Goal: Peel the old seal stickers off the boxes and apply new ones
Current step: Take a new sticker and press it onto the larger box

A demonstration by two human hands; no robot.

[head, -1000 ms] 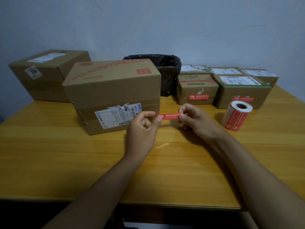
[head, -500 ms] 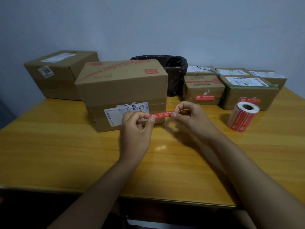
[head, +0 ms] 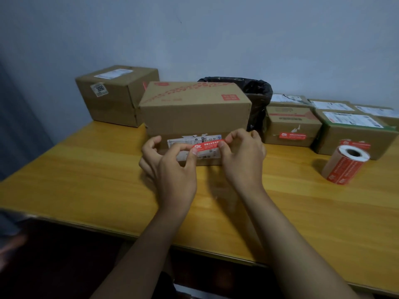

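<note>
Both of my hands have a pinching grip on 1 red seal sticker (head: 207,146), each at 1 end. My left hand (head: 170,169) nips the left end between thumb and forefinger, and my right hand (head: 241,156) nips the right end in the same way. So the sticker is stretched between the 2 grips, a little tilted, with its right end higher. It hangs just in front of the front face of the big box (head: 194,113), across the white shipping label (head: 194,145) there. I cannot tell if the sticker already touches the label or is slightly apart from it.

The big box stands on the yellow wooden worktop (head: 86,180), near the middle. Behind it to the left is another brown box (head: 116,96) with a "3090" mark on its side. Behind it to the right is a black bag (head: 257,93). Further right is a small box (head: 291,126) with a red sticker on its front, then a green-edged box (head: 354,134) that also has a red sticker near its front top edge, with more flat boxes behind them. The sticker roll (head: 345,165) rests on the worktop in front of the green-edged box, well apart from my right hand.
</note>
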